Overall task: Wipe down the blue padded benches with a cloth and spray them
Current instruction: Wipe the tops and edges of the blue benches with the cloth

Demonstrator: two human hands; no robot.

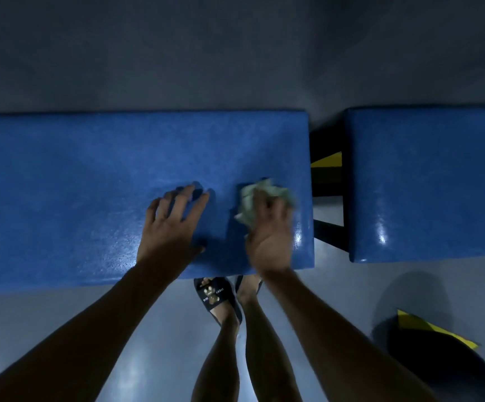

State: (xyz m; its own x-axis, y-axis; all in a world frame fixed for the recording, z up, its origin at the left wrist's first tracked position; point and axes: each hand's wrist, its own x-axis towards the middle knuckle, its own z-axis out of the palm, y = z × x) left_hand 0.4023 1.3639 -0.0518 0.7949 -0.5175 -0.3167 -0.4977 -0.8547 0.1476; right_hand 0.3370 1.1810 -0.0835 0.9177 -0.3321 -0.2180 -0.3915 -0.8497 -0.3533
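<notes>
A long blue padded bench (90,184) runs across the middle of the view, its surface shiny and wet-looking. My left hand (171,227) rests flat on it with fingers spread. My right hand (270,230), blurred, grips a crumpled pale green cloth (252,198) and presses it on the bench near its right end. A second blue padded bench (432,184) stands to the right across a narrow gap. No spray bottle is in view.
A black bench frame with a yellow mark (326,181) shows in the gap between the benches. A grey wall (235,53) backs both benches. My feet in dark sandals (215,297) stand on the grey floor. A dark round object with yellow tape (435,358) sits at the lower right.
</notes>
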